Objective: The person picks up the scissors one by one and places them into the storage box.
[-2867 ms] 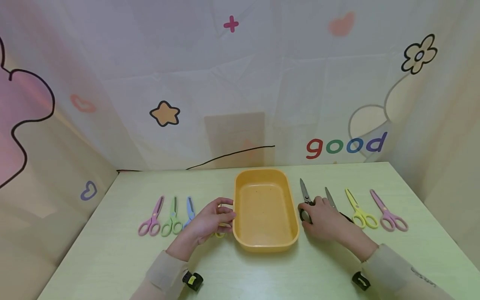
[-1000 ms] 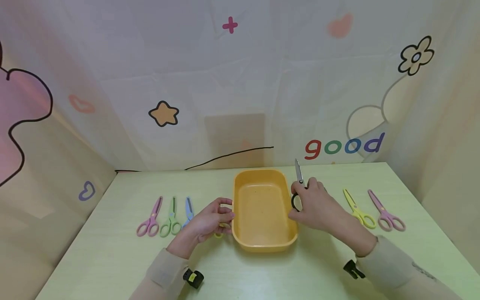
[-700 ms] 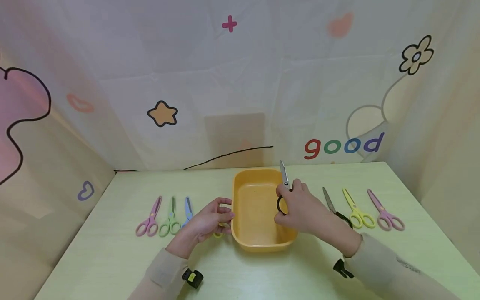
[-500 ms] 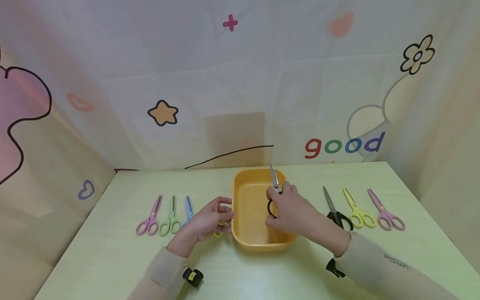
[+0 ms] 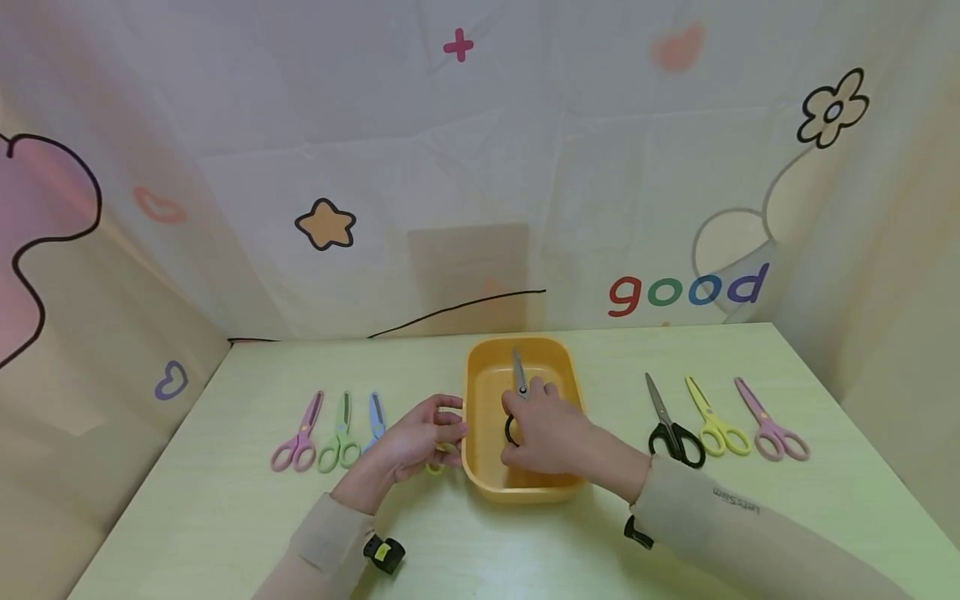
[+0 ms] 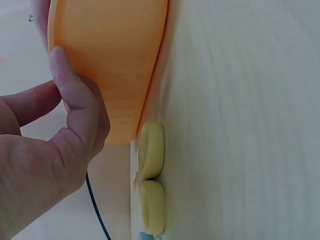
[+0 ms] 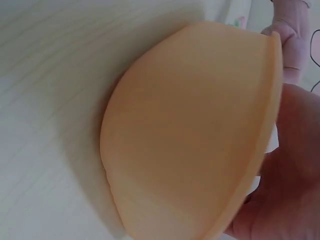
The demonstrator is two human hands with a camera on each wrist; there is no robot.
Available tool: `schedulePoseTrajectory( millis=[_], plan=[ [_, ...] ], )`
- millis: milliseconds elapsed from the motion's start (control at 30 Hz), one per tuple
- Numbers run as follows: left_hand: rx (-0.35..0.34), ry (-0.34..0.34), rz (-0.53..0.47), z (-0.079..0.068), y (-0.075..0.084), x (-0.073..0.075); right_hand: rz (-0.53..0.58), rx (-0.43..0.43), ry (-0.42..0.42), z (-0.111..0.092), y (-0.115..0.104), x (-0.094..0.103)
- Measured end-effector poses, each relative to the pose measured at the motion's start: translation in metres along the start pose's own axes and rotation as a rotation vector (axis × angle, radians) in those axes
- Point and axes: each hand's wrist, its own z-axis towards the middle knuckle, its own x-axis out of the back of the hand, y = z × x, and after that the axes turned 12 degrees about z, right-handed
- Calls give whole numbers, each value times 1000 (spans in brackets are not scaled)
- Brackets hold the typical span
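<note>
Inside the yellow tray point(image 5: 480, 467), my right hand point(image 5: 551, 433) pinches a pair of scissors point(image 5: 519, 375) by the handles. The steel blades point to the tray's far end; one black finger loop shows, the rest is behind the fingers. In the right wrist view the tray's outer wall point(image 7: 185, 130) covers the scissors, and part of the right hand point(image 7: 297, 165) shows beyond the rim. My left hand point(image 5: 416, 433) holds the tray's left rim, its bent fingers point(image 6: 82, 110) against the outer wall. Yellow scissors point(image 6: 151, 207) lie just under that hand, mostly hidden in the head view.
Left on the table lie pink scissors point(image 5: 303, 433), green scissors point(image 5: 343, 437) and partly covered blue scissors point(image 5: 377, 417). To the right are black-handled scissors point(image 5: 675, 437), yellow scissors point(image 5: 722, 429) and pink scissors point(image 5: 776, 433). A printed curtain point(image 5: 375, 167) hangs behind the table.
My right hand picked up the black-handled scissors from right of the tray, carried them left over the rim and lowered them inside it. The left hand stays at the tray's left rim.
</note>
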Motion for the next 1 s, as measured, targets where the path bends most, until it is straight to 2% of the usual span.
schedulePoseTrajectory(
  millis=[200, 467, 1000],
  plan=[
    [-10, -22, 5, 0, -1, 1, -1, -4, -76, 6, -5, -12],
    [-12, -33, -1, 0, -1, 2, 18, -24, -118, 13, -8, -21],
    [-9, -27, -13, -1, -1, 2, 1, 11, -124, 21, -9, -34]
  ],
)
